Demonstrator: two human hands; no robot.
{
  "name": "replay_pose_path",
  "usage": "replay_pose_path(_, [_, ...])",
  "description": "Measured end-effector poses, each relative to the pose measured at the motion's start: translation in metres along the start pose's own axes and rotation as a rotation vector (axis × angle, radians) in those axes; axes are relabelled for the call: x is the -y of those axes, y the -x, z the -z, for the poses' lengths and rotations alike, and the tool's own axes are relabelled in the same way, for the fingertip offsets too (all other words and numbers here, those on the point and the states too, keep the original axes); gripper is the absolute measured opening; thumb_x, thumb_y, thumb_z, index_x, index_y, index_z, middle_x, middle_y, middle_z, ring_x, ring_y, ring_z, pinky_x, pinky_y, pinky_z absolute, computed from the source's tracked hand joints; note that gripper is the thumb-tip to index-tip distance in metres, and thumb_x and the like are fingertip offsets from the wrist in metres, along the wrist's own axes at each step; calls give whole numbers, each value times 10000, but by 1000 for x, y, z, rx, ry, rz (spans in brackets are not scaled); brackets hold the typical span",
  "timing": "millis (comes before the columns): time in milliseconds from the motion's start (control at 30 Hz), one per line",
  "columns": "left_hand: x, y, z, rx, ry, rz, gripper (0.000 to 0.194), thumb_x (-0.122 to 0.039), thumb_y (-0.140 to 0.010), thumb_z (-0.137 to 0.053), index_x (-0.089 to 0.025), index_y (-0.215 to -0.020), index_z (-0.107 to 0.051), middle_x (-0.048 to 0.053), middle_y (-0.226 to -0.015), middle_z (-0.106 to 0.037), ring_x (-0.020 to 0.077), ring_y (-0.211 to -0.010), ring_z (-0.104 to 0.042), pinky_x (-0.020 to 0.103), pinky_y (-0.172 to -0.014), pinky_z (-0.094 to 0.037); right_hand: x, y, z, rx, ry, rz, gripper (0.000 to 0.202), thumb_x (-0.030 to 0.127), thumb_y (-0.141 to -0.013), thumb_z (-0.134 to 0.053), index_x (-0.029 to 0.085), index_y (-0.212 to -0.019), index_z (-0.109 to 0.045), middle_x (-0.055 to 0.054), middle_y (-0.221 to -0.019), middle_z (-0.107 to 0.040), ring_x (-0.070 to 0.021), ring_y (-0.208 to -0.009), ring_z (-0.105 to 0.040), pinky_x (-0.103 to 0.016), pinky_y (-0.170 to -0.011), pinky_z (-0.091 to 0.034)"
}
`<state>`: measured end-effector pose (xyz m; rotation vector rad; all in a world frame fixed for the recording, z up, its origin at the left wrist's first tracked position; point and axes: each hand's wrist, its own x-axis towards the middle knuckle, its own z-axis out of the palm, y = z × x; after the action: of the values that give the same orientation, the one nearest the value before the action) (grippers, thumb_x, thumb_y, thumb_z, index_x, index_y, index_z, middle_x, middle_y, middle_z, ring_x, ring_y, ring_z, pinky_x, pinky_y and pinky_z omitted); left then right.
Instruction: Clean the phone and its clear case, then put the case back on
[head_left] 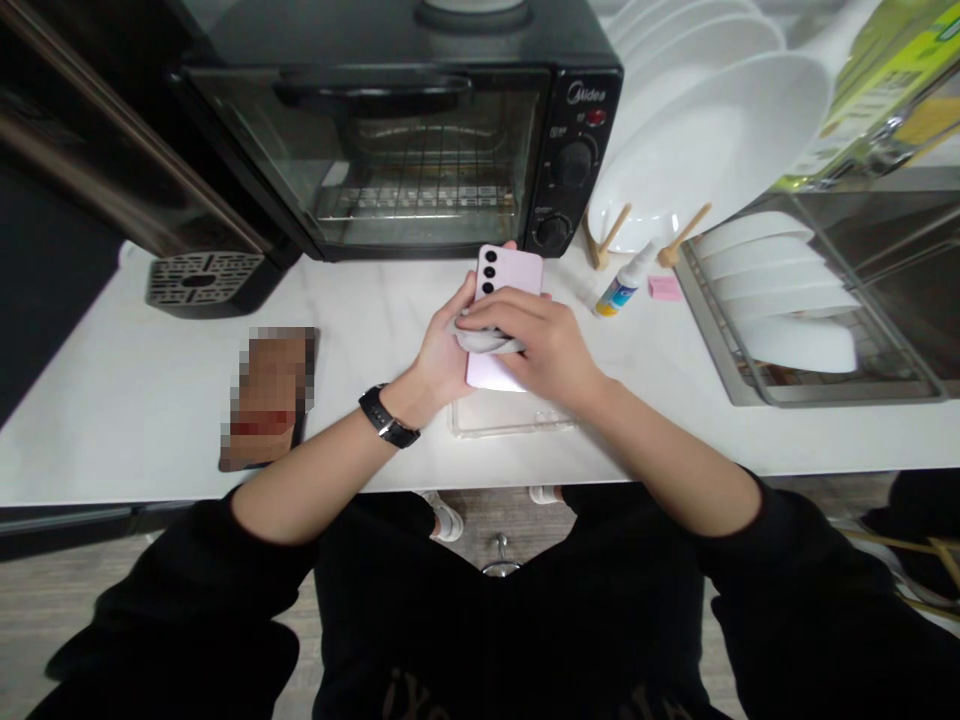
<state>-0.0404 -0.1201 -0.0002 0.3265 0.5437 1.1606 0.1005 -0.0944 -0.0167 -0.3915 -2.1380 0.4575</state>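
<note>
A pink smartphone (517,268) with its camera lenses facing up rests in my left hand (444,345), whose fingers wrap round its edges from below. My right hand (551,335) is closed on a crumpled pale grey cloth (487,342) pressed against the phone's back. The cloth and fingers hide the phone's middle. Just below the phone, a clear phone case (510,415) lies on the white counter (375,300), partly covered by my right forearm. To the right stands a small spray bottle (621,285) with a blue and yellow label, beside a pink slip (664,289).
A black toaster oven (420,160) stands behind my hands. At left are a dark drip tray (202,283) and a flat device (266,400) with a blurred-out screen. White plates (712,130) stand in a wooden rack at right, near a sink with stacked bowls (787,300).
</note>
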Motion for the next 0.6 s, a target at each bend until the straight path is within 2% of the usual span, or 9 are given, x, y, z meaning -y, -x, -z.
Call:
replay_pose_path(100, [-10, 2, -3, -28, -37, -58, 596, -510, -1183, -263, -346, -1745, -376, 37, -1262, -835, 256, -1320, -749, 391, -1161, -549, 2, 1, -1, 110, -46, 87, 160, 183, -1060, -647, 218, -1169, -758, -62, -1151, -818, -192, -1074, -775, -336, -939, -635])
replay_pose_path(200, [-20, 3, -3, -119, -65, -114, 643, -543, -1178, -240, -299, -1766, -332, 62, -1367, -803, 260, -1382, -714, 359, -1127, -554, 2, 0, 4, 200, -98, 170, 304, 16, -1007, -572, 216, -1133, -763, -39, -1131, -816, -163, -1039, -774, -303, -904, -619])
replay_pose_path(300, [-27, 2, -2, -128, -48, -169, 656, -532, -1180, -216, -245, -1748, -377, 74, -1384, -796, 261, -1380, -710, 357, -1088, -576, -3, -1, 14, 220, -101, 172, 429, -68, -925, -521, 231, -1112, -765, -23, -1121, -801, -163, -1051, -763, -305, -908, -604])
replay_pose_path(433, [-29, 2, -4, -118, -57, -198, 606, -478, -1188, -221, -248, -1663, -519, 44, -1182, -846, 237, -1232, -771, 350, -1047, -606, -19, -3, 26, 138, 9, 115, 486, -79, -844, -505, 248, -1093, -763, -13, -1130, -788, -193, -1087, -751, -353, -957, -593])
replay_pose_path(500, [-25, 2, -4, -95, -59, -132, 555, -446, -1189, -257, -281, -1621, -563, 15, -1119, -850, 226, -1154, -793, 364, -1040, -624, -27, -3, 29, 63, 74, 69, 480, -62, -833, -517, 257, -1093, -764, -12, -1136, -785, -212, -1111, -745, -381, -980, -590])
replay_pose_path(600, [-17, 3, -2, -48, -59, 48, 497, -448, -1172, -332, -278, -1544, -616, 20, -1088, -851, 259, -1115, -815, 456, -1042, -653, -33, -3, 30, -64, 112, -9, 495, -59, -813, -526, 260, -1103, -769, -13, -1133, -782, -225, -1125, -744, -395, -975, -593])
